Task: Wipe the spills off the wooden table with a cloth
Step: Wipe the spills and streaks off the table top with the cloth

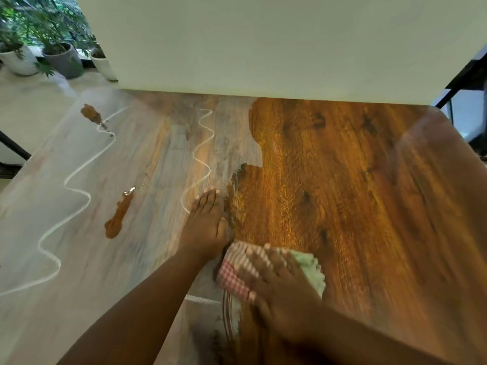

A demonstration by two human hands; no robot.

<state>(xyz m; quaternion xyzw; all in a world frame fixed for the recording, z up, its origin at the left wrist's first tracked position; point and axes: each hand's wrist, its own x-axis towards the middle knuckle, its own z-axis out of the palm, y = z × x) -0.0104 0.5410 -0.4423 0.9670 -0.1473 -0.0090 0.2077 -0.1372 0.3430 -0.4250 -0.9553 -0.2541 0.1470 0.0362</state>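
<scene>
The wooden table fills the view. Its right half shows dark, glossy wood; its left half looks pale and hazy. A folded cloth, red-checked with a pale green part, lies near the front centre. My right hand presses flat on top of it, blurred by motion. My left hand rests flat on the table just beyond the cloth, fingers together. Two white wavy spill lines run over the pale half. Brown spills sit at mid left and far left.
A white upright board stands along the table's far edge. Potted plants stand on a ledge beyond the far-left corner. The table's rounded right corner and a dark frame lie at the far right.
</scene>
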